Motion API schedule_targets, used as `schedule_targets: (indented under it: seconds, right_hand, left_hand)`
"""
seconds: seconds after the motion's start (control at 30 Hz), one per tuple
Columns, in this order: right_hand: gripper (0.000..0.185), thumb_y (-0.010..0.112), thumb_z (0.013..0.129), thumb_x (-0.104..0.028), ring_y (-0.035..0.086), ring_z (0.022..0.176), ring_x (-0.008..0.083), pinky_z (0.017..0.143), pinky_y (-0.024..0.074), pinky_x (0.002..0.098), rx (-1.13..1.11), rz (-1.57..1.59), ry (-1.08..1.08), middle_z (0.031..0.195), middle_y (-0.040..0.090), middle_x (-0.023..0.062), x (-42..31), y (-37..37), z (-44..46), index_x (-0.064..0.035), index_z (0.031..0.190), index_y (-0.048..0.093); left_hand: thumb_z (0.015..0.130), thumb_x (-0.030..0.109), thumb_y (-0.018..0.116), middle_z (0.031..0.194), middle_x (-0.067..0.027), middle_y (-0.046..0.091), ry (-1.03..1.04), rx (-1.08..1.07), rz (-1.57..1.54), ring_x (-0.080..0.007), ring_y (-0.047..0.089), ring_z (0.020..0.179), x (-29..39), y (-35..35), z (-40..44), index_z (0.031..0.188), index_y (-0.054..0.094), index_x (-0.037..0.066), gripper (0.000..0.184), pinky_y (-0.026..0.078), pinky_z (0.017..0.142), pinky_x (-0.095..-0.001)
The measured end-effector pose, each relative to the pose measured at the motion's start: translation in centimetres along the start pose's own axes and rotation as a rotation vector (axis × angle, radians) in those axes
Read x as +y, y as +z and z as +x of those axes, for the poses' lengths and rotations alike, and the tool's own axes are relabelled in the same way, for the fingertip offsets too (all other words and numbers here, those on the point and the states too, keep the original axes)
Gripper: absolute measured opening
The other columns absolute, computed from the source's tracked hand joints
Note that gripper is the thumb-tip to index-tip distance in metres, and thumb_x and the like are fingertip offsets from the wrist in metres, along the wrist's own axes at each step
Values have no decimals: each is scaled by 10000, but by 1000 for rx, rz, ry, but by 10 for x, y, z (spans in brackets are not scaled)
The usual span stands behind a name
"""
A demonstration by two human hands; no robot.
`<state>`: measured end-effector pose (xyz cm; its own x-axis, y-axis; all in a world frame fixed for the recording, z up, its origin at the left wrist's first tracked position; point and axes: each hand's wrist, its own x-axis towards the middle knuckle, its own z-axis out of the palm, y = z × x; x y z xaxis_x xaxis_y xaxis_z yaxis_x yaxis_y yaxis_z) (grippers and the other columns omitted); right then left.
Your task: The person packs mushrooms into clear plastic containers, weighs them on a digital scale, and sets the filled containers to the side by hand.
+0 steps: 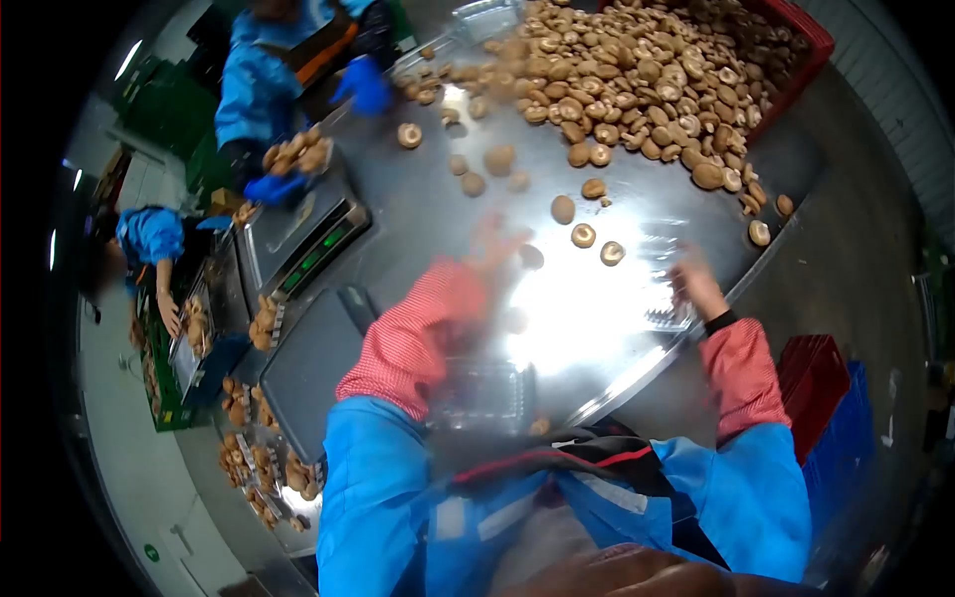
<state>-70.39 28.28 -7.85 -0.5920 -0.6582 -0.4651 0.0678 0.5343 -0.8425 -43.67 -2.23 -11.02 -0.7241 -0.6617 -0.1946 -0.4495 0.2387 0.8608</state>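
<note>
My left hand (494, 242) is smeared by motion above the metal table (428, 214), so its fingers do not show clearly. Loose shiitake mushrooms (583, 235) lie on the table a little to its right. At the table's right side, my right hand (700, 283) grips the near edge of a clear plastic tray (661, 267). Glare and blur make the tray's contents hard to see. Another clear plastic tray (487, 396) sits close to my body, below my left forearm.
A large mushroom heap (637, 75) spills from a red crate (811, 40) at the far right. A scale (308, 239) stands left, where a co-worker's gloved hand (276, 189) holds mushrooms. Packed mushrooms (261, 468) lie lower left. Another person (149, 239) works farther left.
</note>
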Motion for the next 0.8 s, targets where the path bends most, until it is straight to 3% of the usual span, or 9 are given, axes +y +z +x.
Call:
schedule_targets:
  seconds: [0.03,0.1,0.13,0.2,0.37,0.5,0.6,0.7,0.8]
  right_hand:
    - [443,448,909,-162,652,794,245,673,520,336,161,-17,97,903,616,159,13,-31,21,-48,1336,412]
    - [486,433,915,-211,640,968,384,837,498,432,560,-425,-344,1009,626,257,89,-108,85,2,1345,355]
    - [501,429,920,-250,602,1039,426,903,459,457,580,-517,-119,1079,606,290,59,-122,72,18,1335,348]
    - [531,427,924,-314,556,1116,477,974,418,484,559,-649,113,1182,568,329,30,-147,72,30,1322,353]
    - [579,448,920,-386,520,1147,494,1011,397,476,692,-546,-3,1234,533,347,32,-147,173,60,1288,412]
    - [618,457,906,-386,515,1155,491,976,412,485,540,-382,-91,1206,538,373,-30,-97,192,40,1338,340]
    - [656,469,900,-381,550,1094,495,948,428,496,486,-409,-89,1184,554,369,-63,-76,192,30,1378,288]
    - [680,476,899,-381,576,1045,498,929,439,501,414,-516,-164,1150,576,363,-67,-72,193,26,1394,250]
    - [697,489,907,-374,580,1040,500,919,451,489,385,-550,-227,1131,589,358,-59,-77,195,-12,1436,213]
  left_hand:
    - [776,456,756,1298,-220,509,-43,64,20,-309,485,1231,-5,-12,11,1456,313,25,918,423,1009,-404]
    - [719,482,796,1365,-260,452,-125,202,59,-348,465,1267,-14,-39,35,1473,270,14,1031,416,1019,-419]
    - [690,494,816,1398,-280,424,-168,275,79,-367,455,1285,-17,-47,48,1481,248,8,1088,413,1024,-426]
    - [646,447,851,1439,-279,372,-207,253,129,-368,405,1328,-38,-52,75,1495,186,-6,1169,357,1089,-416]
    - [602,418,892,1383,-253,442,1,254,353,-328,450,1297,-37,-6,143,1485,202,-1,1196,373,1070,-412]
    - [544,370,926,1389,-231,427,181,87,286,-313,455,1283,-16,30,196,1491,153,8,1275,371,1071,-395]
    - [586,260,916,1404,-213,412,408,-68,43,-309,478,1259,21,65,215,1493,106,37,1237,384,1068,-405]
    - [643,107,873,1412,-204,391,271,-290,-424,-305,490,1249,49,109,229,1494,47,70,1186,446,1019,-403]
    - [644,80,859,1390,-209,424,326,-360,-340,-297,512,1227,51,171,244,1504,-9,112,1222,481,965,-390]
